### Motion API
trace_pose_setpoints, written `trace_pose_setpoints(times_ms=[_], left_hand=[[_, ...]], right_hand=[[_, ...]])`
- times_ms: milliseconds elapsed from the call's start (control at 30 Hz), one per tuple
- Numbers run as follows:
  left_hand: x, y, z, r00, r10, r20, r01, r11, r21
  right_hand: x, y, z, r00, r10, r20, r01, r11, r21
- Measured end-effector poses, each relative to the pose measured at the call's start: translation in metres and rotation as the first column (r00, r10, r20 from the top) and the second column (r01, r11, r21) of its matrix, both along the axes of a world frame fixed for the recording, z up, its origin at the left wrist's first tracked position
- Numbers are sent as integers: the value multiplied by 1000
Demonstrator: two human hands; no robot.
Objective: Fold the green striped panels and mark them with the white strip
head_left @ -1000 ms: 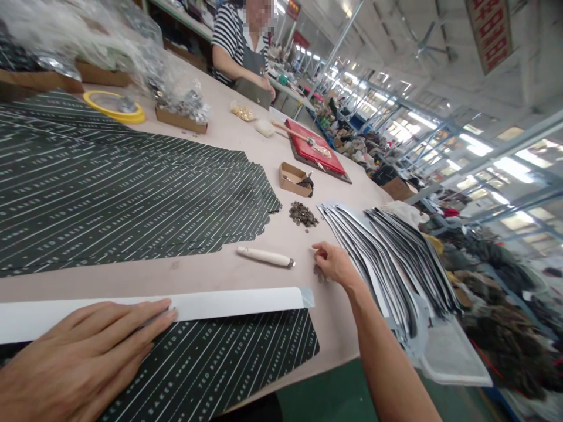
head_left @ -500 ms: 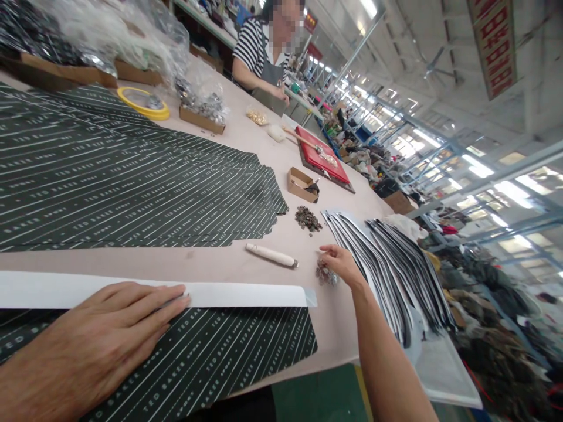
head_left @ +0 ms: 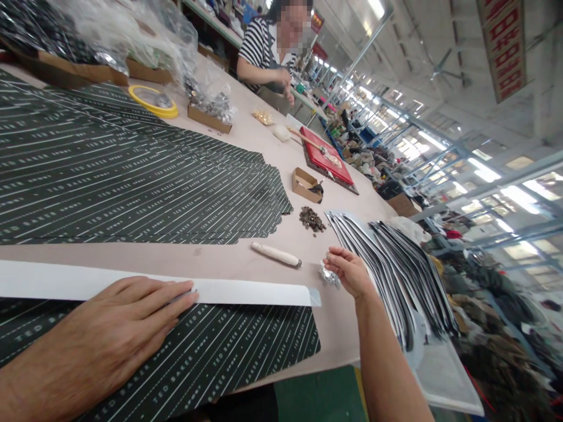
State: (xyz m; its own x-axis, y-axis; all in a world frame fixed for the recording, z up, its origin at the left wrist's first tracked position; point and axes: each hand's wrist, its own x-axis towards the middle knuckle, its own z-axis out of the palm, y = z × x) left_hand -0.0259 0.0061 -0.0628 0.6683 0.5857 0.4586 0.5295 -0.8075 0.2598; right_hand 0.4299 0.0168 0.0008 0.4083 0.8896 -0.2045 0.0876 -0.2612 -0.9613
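Dark green striped sheet (head_left: 246, 351) lies on the pale table (head_left: 197, 258), with a long white paper strip (head_left: 246, 287) along its edge. My left hand (head_left: 118, 334) rests flat and open on both. My right hand (head_left: 349, 272) is curled, almost shut, touching a small shiny silver lump (head_left: 329, 276). I cannot tell if it has hold of it.

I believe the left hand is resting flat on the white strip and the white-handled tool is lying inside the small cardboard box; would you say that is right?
Not quite: the head view shows the white-handled tool lying on the table, outside the small cardboard box. The left hand does rest flat on the white strip.
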Motion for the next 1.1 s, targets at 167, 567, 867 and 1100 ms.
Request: trace_pose_setpoints(times_ms=[167,567,867,1100], left_hand=[[3,-1,6,1000,-15,-18,16,999,51],[7,-6,28,991,-10,-132,3,999,-53],[5,-6,27,990,-25,-141,16,998,-64],[5,-7,24,993,-27,-112,22,999,-49]], right_hand=[[-27,0,3,998,17,-67,-16,1000,6],[-181,0,5,884,467,32,-465,884,-53],[-242,-3,-18,743,601,295,-594,795,-122],[-249,1,-14,629,612,479,-603,773,-196]])
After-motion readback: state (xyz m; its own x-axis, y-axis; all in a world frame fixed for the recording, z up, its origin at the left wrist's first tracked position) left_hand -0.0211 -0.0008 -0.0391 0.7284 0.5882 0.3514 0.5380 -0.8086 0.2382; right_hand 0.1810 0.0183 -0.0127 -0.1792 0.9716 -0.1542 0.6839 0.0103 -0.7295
